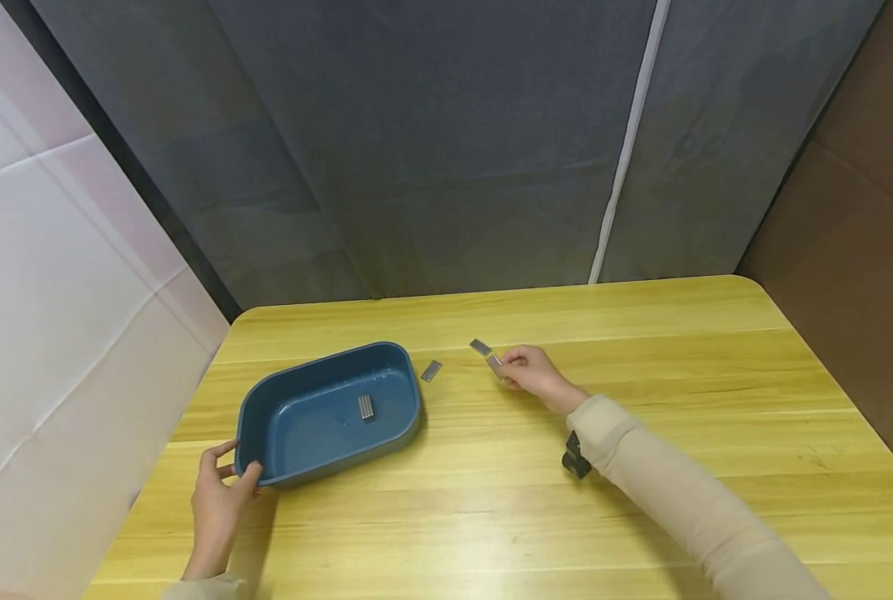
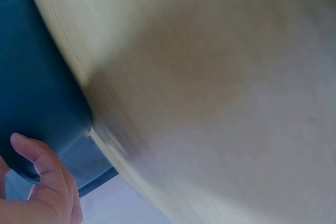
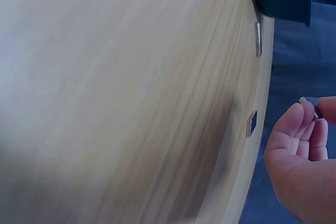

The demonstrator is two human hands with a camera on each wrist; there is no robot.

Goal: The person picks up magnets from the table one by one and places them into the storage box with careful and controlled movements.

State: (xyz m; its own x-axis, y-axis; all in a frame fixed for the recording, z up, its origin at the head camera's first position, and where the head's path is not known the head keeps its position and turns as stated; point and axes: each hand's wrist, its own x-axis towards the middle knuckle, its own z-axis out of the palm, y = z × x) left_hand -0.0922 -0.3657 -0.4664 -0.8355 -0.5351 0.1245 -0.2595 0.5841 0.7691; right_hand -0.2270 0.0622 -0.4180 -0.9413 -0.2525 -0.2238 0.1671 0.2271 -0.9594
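The dark blue basin [image 1: 305,435] is being gripped at its near left corner by the left hand [image 1: 219,502]. To the basin's right, a thin, rectangular, dull grey plate [image 1: 494,364] is being pinched between the thumb and fingers of the right hand [image 1: 534,372]. Two similar flat plates [image 1: 431,371] are being borne by the worktop [image 1: 521,500], one just beside the basin, one farther right. A ridged silvery block [image 1: 366,407] is being held inside the basin, right of its centre.
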